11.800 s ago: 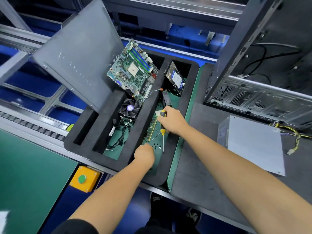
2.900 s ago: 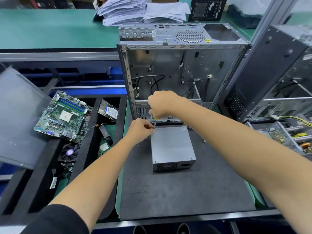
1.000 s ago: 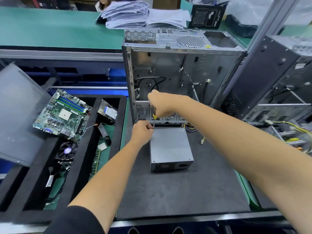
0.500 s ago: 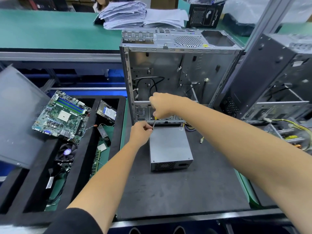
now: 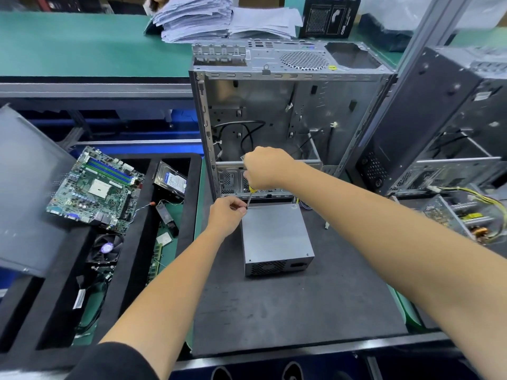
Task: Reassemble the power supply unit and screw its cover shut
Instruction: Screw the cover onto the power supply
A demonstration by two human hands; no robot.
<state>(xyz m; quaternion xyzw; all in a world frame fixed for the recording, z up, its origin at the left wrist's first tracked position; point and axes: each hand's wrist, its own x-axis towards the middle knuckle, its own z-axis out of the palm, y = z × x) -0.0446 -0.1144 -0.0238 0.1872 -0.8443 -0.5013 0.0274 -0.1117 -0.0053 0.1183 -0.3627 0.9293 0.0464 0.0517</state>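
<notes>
Hands (image 5: 267, 168) stay at power supply (image 5: 275, 233) corner, screwdriver (image 5: 250, 197) lower.

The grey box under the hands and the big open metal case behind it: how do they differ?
The power supply unit is small, closed and lies flat on the mat; the computer case is far larger, stands upright and is open, showing cables inside. Hands work at the unit; nothing touches the case. Both are grey metal.

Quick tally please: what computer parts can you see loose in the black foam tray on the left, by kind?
Motherboard: 1
Hard drive: 1
Cooling fan: 1
RAM stick: 1
Total: 4, all in the foam tray. Smaller bits and cables are too unclear to count.
</notes>
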